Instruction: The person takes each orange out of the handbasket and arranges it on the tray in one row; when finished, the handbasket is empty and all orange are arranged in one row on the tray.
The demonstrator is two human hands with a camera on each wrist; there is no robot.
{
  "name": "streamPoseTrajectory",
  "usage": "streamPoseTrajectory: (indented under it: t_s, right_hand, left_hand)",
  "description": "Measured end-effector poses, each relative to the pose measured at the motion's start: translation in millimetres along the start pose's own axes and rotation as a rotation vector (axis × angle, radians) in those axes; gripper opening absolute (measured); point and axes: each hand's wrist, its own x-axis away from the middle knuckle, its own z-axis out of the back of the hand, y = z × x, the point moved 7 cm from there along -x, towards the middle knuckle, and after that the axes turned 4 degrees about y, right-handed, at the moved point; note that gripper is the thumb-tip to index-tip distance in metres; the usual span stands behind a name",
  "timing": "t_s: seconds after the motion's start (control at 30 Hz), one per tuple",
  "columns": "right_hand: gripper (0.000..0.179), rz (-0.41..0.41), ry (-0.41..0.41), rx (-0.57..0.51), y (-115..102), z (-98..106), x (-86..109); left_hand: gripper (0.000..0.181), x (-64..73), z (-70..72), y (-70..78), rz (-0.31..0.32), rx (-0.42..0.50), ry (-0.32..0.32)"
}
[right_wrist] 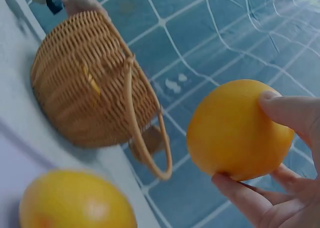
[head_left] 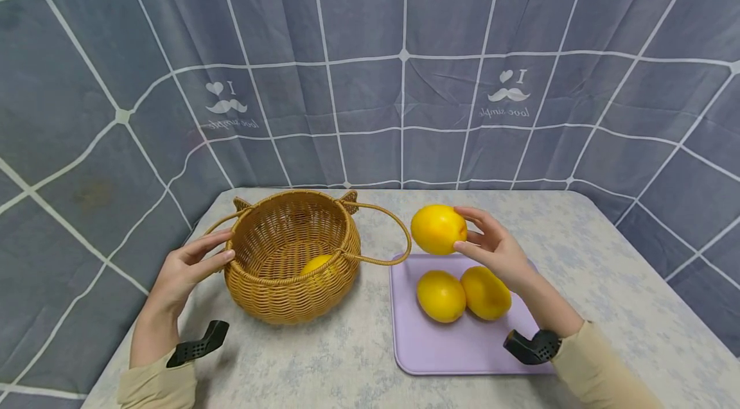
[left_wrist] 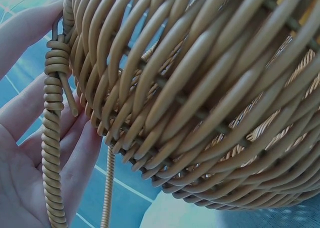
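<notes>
In the head view, my right hand [head_left: 494, 248] holds a smooth yellow oval fruit [head_left: 437, 229] in the air, above the far edge of a lilac tray [head_left: 428, 351]. Thumb and fingers grip its right end. Two similar yellow fruits, a left one [head_left: 441, 296] and a right one [head_left: 486, 293], lie side by side on the tray. A brown wicker basket [head_left: 291, 296] stands to the left, with one yellow fruit [head_left: 317, 264] inside. My left hand [head_left: 187, 271] touches the basket's left side. Its fairly straight fingers meet the weave behind a wrapped handle [left_wrist: 52, 153].
The basket's right handle [head_left: 399, 226] sticks out towards the tray. A pale patterned tabletop [head_left: 324, 357] lies under everything. Behind and beside it hangs a blue-grey checked cloth [head_left: 370, 101]. Each wrist wears a black device, such as the left one [head_left: 199, 345].
</notes>
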Motion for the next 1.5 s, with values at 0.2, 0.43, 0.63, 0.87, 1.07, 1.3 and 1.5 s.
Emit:
streamPoseTrajectory:
  t_s: [0.2, 0.43, 0.63, 0.87, 1.07, 1.3, 1.5]
  right_hand:
    - [0.052, 0.03, 0.075, 0.03, 5, 28, 23.9]
    - [0.056, 0.034, 0.144, 0.043, 16, 57, 47.9]
    - [0.057, 0.013, 0.199, 0.138, 28, 76, 67.7]
    - [0.059, 0.016, 0.261, 0.09, 41, 91, 87.8]
    - [0.059, 0.03, 0.287, 0.075, 50, 98, 99.9]
    - [0.059, 0.015, 0.307, 0.158, 67, 104, 112.2]
    - [0.063, -0.006, 0.308, 0.226, 81, 106, 120.3]
  left_hand:
    - [0.041, -0.2, 0.0, 0.4, 0.0, 0.005, 0.008]
    - [0.04, -0.6, 0.1, 0.3, -0.004, 0.027, 0.012]
    - [0.039, -0.4, 0.6, 0.0, -0.002, 0.005, 0.017]
    - [0.039, -0.6, 0.0, 0.1, -0.005, 0.026, 0.012]
    - [0.038, -1.0, 0.1, -0.1, -0.006, 0.039, 0.013]
    - [0.039, -0.2, 0.0, 0.8, -0.004, 0.008, 0.013]
    - [0.04, 1.0, -1.4, 0.9, 0.006, 0.021, 0.013]
